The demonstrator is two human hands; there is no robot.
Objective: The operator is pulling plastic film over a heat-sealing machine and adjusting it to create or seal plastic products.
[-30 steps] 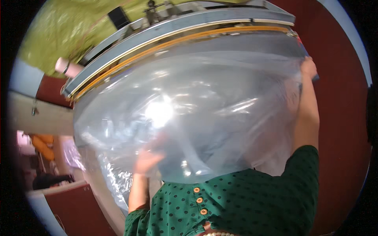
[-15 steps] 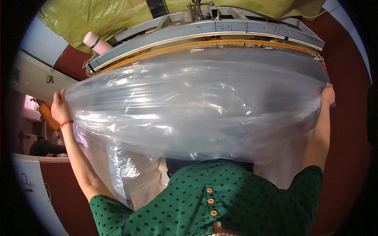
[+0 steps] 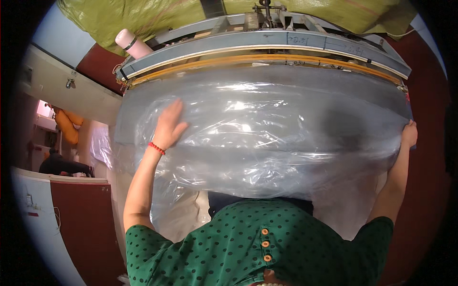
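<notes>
A wide sheet of clear plastic film (image 3: 248,133) lies wrinkled and shiny over the grey bench top (image 3: 129,107) before me. Its near part hangs down at my waist. My left hand (image 3: 169,125), with a red bead bracelet (image 3: 156,148) at the wrist, rests flat on the left part of the film, thumb and fingers apart. Out at the far right, my right hand (image 3: 409,133) is closed on the film's right edge at the bench corner. Whether the film is one layer or more, I cannot tell.
Behind the film runs a long grey metal frame (image 3: 214,46) with orange strips (image 3: 229,60) along it. A pink bottle (image 3: 133,44) leans at its left end. Yellow-green sheeting (image 3: 143,19) hangs behind. A doorway at the left shows a dark-trousered leg (image 3: 62,165).
My left hand has let go of the film's left edge and moved right onto its surface. The film now lies flatter over the bench. My right hand keeps its grip.
</notes>
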